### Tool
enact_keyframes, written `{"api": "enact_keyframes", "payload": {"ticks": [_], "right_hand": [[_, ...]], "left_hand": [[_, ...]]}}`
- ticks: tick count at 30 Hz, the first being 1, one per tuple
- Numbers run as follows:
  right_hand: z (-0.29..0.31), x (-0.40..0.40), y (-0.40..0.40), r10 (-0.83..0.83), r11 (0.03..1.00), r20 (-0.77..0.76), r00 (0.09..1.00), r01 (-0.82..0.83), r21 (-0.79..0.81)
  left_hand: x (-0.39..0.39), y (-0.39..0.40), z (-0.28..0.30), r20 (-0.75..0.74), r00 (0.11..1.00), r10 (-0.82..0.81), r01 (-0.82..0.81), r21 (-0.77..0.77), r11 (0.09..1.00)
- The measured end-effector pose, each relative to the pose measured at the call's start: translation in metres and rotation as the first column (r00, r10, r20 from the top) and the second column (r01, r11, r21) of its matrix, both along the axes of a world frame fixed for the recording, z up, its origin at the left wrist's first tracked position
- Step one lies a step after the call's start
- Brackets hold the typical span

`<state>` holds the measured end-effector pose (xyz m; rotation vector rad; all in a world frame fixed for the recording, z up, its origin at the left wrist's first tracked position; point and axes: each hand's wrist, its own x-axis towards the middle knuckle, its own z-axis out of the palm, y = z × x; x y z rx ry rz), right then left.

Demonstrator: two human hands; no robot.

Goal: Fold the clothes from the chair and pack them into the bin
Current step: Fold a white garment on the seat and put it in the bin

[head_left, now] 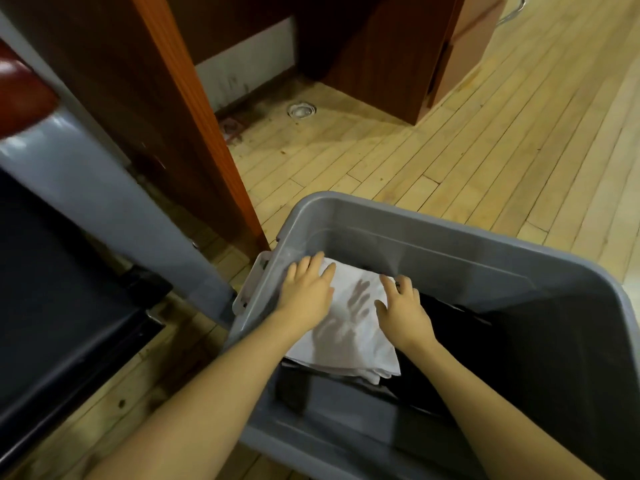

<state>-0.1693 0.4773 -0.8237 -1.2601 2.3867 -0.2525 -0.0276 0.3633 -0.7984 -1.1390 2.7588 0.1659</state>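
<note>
A grey plastic bin (433, 220) stands on the wooden floor in front of me. Inside it lies a folded white garment (349, 327) with a dark print, resting on folded black clothes (460, 341). My left hand (306, 289) lies flat on the garment's left far corner, fingers spread. Over the garment's right edge, my right hand (403, 310) presses down with its fingers apart. Neither hand grips the cloth.
A dark chair seat (52, 289) with a grey frame (104, 188) stands at the left. A brown wooden panel (166, 109) rises behind it, and more wooden furniture (398, 57) stands at the back. A white latch handle (254, 285) sits on the bin's left side.
</note>
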Motion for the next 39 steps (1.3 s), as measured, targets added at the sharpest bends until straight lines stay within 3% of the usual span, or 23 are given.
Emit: {"api": "enact_keyframes", "payload": {"ticks": [14, 23, 31, 39], "right_hand": [[0.181, 0.052, -0.010, 0.155, 0.902, -0.115, 0.981, -0.188, -0.388], [0.267, 0.155, -0.020, 0.381, 0.745, -0.183, 0.906, -0.418, -0.521], [0.302, 0.315, -0.050, 0.602, 0.539, -0.263, 0.754, -0.627, -0.563], [0.321, 0.496, -0.064, 0.834, 0.301, -0.250, 0.491, -0.786, -0.541]], "left_hand": [[0.071, 0.020, 0.198, -0.396, 0.918, 0.033, -0.121, -0.198, 0.973], [0.202, 0.055, 0.276, -0.415, 0.893, 0.177, -0.315, -0.293, 0.903], [0.370, 0.095, 0.304, -0.391, 0.814, 0.431, -0.559, -0.324, 0.763], [0.530, 0.147, 0.310, -0.399, 0.592, 0.700, -0.806, -0.315, 0.502]]}}
